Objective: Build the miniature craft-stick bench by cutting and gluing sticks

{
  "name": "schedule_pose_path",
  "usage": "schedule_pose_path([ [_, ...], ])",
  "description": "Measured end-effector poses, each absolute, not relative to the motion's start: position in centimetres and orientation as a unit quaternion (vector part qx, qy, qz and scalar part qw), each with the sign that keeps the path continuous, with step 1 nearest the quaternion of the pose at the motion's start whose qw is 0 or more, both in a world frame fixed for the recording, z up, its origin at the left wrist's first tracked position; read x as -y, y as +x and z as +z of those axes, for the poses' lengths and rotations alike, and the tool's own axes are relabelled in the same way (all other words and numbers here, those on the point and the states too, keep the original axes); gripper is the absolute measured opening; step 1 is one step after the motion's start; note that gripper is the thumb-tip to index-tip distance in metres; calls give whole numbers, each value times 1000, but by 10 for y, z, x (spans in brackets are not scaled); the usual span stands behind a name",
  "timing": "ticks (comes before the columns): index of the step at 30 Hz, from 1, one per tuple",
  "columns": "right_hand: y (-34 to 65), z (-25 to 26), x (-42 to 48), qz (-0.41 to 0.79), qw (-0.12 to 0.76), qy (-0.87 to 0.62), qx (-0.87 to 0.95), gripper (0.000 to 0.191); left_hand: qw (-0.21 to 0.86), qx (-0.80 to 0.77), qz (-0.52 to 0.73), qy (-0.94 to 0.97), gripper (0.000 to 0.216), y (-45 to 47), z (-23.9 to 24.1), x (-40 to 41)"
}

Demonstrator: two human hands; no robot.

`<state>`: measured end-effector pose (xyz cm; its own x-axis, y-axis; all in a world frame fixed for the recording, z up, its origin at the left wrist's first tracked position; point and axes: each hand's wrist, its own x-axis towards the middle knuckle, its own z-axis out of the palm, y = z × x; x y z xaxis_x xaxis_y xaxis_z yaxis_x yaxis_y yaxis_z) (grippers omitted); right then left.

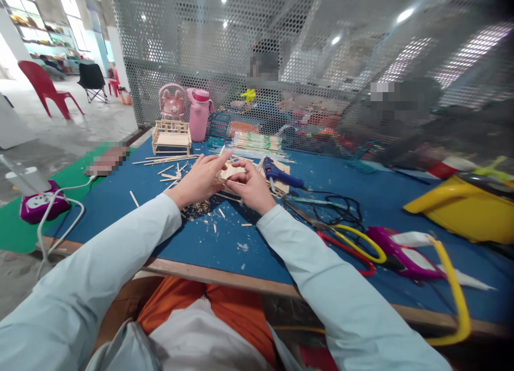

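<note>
My left hand (pixel 199 180) and my right hand (pixel 252 186) meet over a small panel of wooden craft sticks (pixel 232 171), both pinching it just above the blue table top (pixel 373 199). The left fingers curl over the panel's left edge, with the index finger stretched out along its top. The right fingers close on its right edge. Wood chips and short stick offcuts (pixel 209 210) lie under the hands. A blue glue gun (pixel 279 174) rests just right of my right hand.
A small stick-built bench (pixel 172 136) and loose sticks (pixel 166 160) lie at the back left, near a pink bottle (pixel 199 114). Scissors with red and yellow handles (pixel 349 242), black cable, purple tool (pixel 397 256), yellow bin (pixel 466 210) sit right. A mesh screen (pixel 281 66) backs the table; people sit behind it.
</note>
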<state>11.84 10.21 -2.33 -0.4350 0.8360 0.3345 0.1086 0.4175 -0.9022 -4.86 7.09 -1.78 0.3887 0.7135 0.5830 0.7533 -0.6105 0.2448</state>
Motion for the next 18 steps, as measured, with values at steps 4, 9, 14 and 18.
schedule_pose_path([
  [4, 119, -26, -102, 391, 432, -330, 743, 41, 23, 440, -340, -831, 79, -48, -17, -69],
  [9, 120, -28, -102, 347, 436, -334, 760, 38, 19, 436, -346, -830, 79, -48, -17, -69],
  [14, 120, -27, -101, 331, 432, -331, 771, 36, 17, 437, -348, -830, 79, -48, -17, -69],
  [18, 119, -26, -101, 333, 431, -328, 772, 34, 16, 439, -346, -829, 79, -47, -16, -68],
])
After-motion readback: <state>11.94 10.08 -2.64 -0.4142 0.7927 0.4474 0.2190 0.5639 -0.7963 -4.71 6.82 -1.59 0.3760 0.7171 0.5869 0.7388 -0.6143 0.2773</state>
